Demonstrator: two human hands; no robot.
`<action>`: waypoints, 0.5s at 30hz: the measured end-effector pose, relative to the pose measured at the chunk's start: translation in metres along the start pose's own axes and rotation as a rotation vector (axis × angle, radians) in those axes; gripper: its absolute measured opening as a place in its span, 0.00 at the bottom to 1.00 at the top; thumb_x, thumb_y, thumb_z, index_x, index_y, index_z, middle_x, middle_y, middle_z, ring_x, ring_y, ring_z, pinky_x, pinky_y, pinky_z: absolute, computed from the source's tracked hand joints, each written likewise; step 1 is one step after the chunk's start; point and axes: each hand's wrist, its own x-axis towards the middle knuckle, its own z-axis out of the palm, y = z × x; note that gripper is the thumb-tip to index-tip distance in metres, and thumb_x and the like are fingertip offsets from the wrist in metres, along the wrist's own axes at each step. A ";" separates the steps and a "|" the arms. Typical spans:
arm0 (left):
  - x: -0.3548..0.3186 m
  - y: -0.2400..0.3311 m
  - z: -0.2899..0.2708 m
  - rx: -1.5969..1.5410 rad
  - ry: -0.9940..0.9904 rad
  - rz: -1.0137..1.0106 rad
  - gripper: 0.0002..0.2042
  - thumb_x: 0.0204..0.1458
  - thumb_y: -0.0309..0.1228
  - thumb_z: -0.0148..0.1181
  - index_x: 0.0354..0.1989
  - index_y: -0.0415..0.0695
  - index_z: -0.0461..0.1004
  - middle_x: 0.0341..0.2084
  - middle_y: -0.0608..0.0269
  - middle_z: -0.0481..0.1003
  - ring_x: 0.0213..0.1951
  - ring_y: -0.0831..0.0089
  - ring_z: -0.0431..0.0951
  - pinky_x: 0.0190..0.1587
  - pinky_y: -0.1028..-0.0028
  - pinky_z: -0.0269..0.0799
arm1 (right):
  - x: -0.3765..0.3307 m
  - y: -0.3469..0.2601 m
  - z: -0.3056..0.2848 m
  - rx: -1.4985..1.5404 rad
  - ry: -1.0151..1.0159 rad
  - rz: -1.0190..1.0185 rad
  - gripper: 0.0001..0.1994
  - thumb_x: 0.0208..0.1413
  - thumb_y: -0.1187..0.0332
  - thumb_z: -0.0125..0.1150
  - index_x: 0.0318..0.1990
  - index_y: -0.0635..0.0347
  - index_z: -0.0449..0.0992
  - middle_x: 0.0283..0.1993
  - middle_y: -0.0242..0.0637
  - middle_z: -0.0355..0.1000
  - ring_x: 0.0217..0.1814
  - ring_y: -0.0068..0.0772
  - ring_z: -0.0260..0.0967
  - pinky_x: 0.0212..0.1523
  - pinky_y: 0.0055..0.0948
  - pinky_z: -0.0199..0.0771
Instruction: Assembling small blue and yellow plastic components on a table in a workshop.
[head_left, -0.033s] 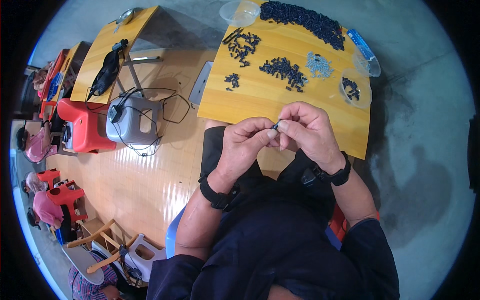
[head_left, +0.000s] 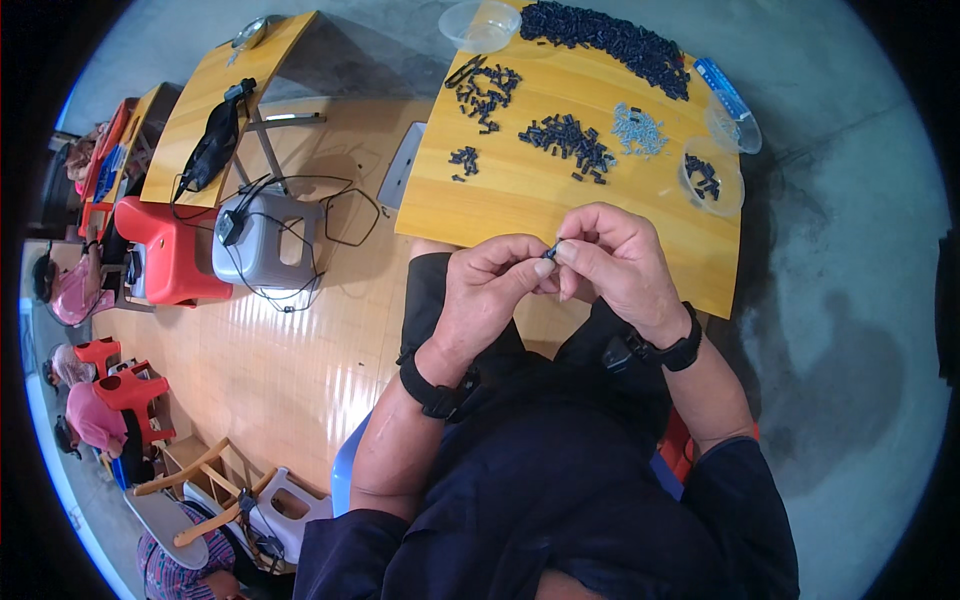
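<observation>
My left hand [head_left: 490, 290] and my right hand [head_left: 615, 260] meet in front of my chest, just above the near edge of a wooden table [head_left: 520, 215]. Fingertips of both hands pinch one small black part [head_left: 550, 250]. On the table lie heaps of similar black parts: a large heap [head_left: 610, 35] at the far edge, a middle heap [head_left: 565, 140] and a smaller scatter [head_left: 483, 90]. A little pile of pale grey parts [head_left: 637, 128] sits beside the middle heap. A clear dish [head_left: 710, 175] holding a few black parts stands at the right.
An empty clear bowl [head_left: 480, 22] stands at the table's far edge. To the left are a grey stool [head_left: 262, 240] with black cables, a red chair [head_left: 165, 250] and a second wooden table [head_left: 215, 110]. Other people [head_left: 95, 415] sit at the far left.
</observation>
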 end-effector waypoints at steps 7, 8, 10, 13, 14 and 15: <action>0.001 -0.005 -0.003 0.017 0.004 -0.003 0.05 0.54 0.21 0.56 0.36 0.34 0.75 0.25 0.60 0.78 0.28 0.77 0.77 0.35 0.79 0.74 | 0.002 0.000 -0.002 0.025 -0.025 0.034 0.02 0.56 0.78 0.54 0.35 0.67 0.70 0.26 0.32 0.70 0.24 0.17 0.69 0.26 0.17 0.70; 0.001 -0.006 -0.003 0.017 0.004 -0.004 0.05 0.54 0.21 0.56 0.36 0.34 0.75 0.25 0.60 0.78 0.28 0.77 0.77 0.35 0.79 0.74 | 0.002 0.000 -0.003 0.068 -0.030 0.044 0.02 0.56 0.78 0.53 0.35 0.67 0.70 0.26 0.32 0.70 0.24 0.18 0.69 0.26 0.17 0.70; 0.001 -0.006 -0.003 -0.023 0.009 -0.017 0.05 0.54 0.21 0.56 0.36 0.34 0.75 0.26 0.60 0.78 0.29 0.77 0.77 0.35 0.79 0.75 | 0.002 0.000 -0.003 0.077 -0.032 0.043 0.02 0.56 0.78 0.53 0.35 0.67 0.70 0.26 0.32 0.70 0.24 0.18 0.69 0.26 0.17 0.70; 0.002 -0.006 -0.003 -0.040 0.001 -0.010 0.05 0.54 0.21 0.56 0.37 0.33 0.75 0.26 0.60 0.78 0.29 0.77 0.78 0.35 0.79 0.75 | 0.003 0.000 -0.003 0.100 -0.041 0.051 0.02 0.56 0.78 0.53 0.35 0.68 0.70 0.26 0.32 0.70 0.24 0.18 0.69 0.27 0.17 0.71; 0.002 -0.007 -0.002 -0.040 0.001 -0.011 0.05 0.54 0.21 0.56 0.37 0.33 0.75 0.26 0.60 0.78 0.29 0.77 0.78 0.35 0.79 0.75 | 0.003 0.000 -0.003 0.113 -0.046 0.061 0.02 0.56 0.78 0.54 0.35 0.68 0.70 0.26 0.32 0.70 0.24 0.18 0.69 0.27 0.18 0.71; 0.002 -0.007 -0.002 -0.038 0.004 -0.014 0.05 0.54 0.21 0.56 0.37 0.33 0.75 0.26 0.60 0.78 0.29 0.77 0.78 0.35 0.79 0.75 | 0.003 -0.001 -0.003 0.113 -0.046 0.061 0.02 0.56 0.78 0.54 0.35 0.68 0.70 0.26 0.32 0.70 0.24 0.18 0.69 0.27 0.18 0.71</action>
